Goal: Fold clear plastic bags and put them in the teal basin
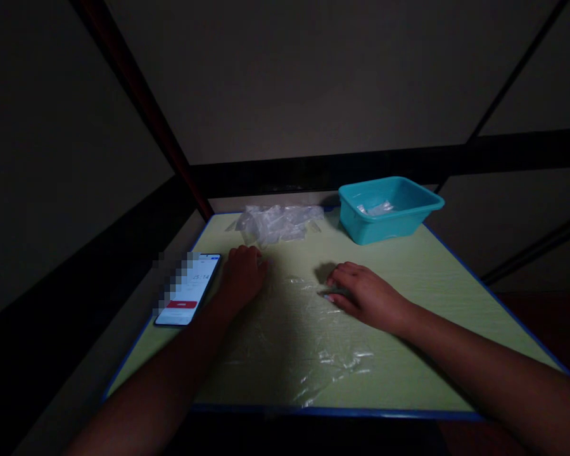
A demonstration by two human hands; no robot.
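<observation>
A clear plastic bag (332, 364) lies flat and slightly wrinkled on the table in front of me, its shiny creases reaching down to the front edge. At its far left corner my left hand (244, 273) is closed, fingers curled in and thumb against them. My right hand (361, 292) pinches the bag's far right part between thumb and bent fingers. Shadow and the curled fingers partly hide the plastic within both grips.
Crumpled clear plastic bags (280, 225) lie in a heap at the table's back. A turquoise basin (384, 229) at the back right contains some small plastic pieces. Left of my left forearm is a lit phone (183, 297). The pale table (437, 380) has a blue rim, with walls behind.
</observation>
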